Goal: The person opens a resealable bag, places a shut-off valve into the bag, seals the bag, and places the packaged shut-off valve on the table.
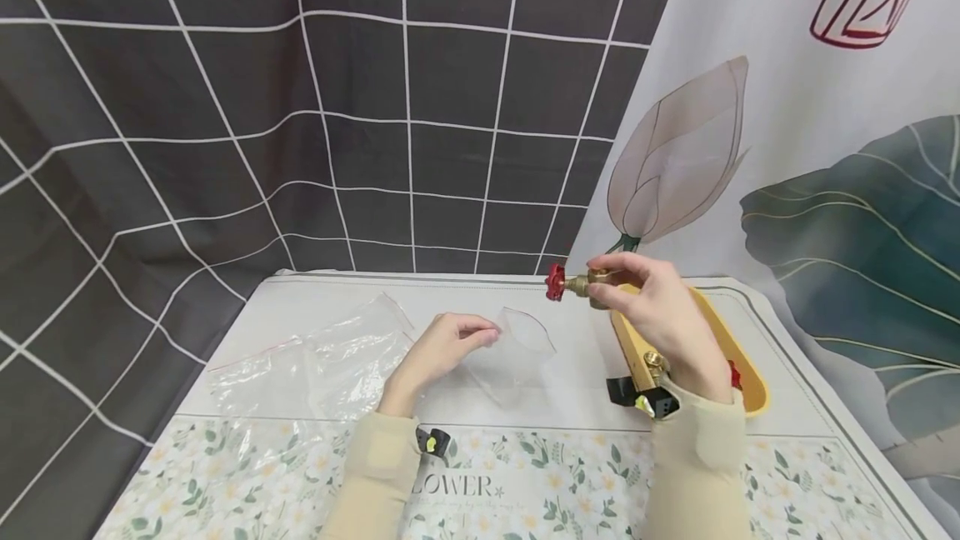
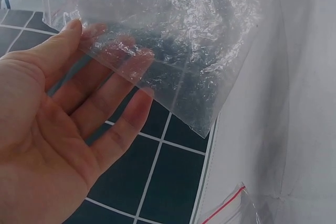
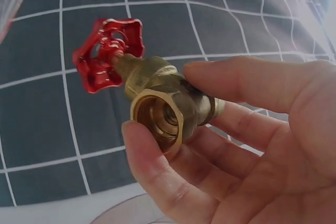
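My left hand (image 1: 442, 347) pinches the edge of a clear zip bag (image 1: 517, 361) between thumb and fingers. In the left wrist view the clear bag (image 2: 184, 40) is creased and shiny, with the fingertips showing through it. To the right and higher, my right hand (image 1: 671, 315) holds a brass gate valve (image 1: 577, 285) by its body, above the table. Its red handwheel (image 3: 107, 51) points left, toward the bag. The right wrist view shows the valve's open threaded end (image 3: 157, 119), with thumb and fingers around the brass body.
A yellow tray (image 1: 759, 397) stands under my right forearm, with a brass fitting (image 1: 655, 361) and a red handwheel (image 1: 735, 374) in it. More clear zip bags (image 1: 262, 386) lie on the left of the table. A dark gridded curtain (image 1: 360, 148) hangs behind.
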A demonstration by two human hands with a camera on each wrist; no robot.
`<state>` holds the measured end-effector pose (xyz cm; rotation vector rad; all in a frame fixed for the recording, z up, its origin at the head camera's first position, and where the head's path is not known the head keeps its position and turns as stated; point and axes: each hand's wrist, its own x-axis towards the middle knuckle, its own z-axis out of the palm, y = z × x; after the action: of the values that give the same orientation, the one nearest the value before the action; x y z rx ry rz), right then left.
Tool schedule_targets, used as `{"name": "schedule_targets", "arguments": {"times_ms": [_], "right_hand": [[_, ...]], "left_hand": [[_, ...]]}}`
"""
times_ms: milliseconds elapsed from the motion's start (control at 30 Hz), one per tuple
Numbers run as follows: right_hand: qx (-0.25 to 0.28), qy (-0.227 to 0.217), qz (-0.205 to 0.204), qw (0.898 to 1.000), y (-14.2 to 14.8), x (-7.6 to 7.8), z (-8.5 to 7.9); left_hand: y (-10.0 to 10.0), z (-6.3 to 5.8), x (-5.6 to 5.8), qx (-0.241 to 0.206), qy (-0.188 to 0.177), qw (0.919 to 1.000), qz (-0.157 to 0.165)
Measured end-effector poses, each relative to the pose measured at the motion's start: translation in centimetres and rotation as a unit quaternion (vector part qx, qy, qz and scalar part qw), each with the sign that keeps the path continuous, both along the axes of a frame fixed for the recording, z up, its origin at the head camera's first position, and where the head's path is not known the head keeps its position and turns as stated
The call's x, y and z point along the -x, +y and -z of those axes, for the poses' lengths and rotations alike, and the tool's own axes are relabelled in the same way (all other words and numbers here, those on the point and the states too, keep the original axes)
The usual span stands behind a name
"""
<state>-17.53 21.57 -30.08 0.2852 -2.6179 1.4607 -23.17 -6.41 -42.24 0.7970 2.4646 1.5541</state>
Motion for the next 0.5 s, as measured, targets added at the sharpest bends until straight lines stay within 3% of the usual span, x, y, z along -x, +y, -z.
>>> {"name": "schedule_targets", "arguments": {"times_ms": [200, 333, 500], "right_hand": [[-0.033, -0.012, -0.010, 0.999, -0.9, -0.3, 1.9], [-0.051, 0.001, -0.016, 0.999, -1.5, -0.1, 2.3], [-0.063, 0.029, -0.033, 0.997, -2.4, 0.3, 2.6]], "left_hand": [[0.5, 0.3, -0.1, -0.004, -0.005, 0.9999, 0.008], [0.9, 0.6, 0.2, -0.003, -0.006, 0.9999, 0.014], [0.5, 0.6, 0.3, -0.003, -0.005, 1.0000, -0.001]]}}
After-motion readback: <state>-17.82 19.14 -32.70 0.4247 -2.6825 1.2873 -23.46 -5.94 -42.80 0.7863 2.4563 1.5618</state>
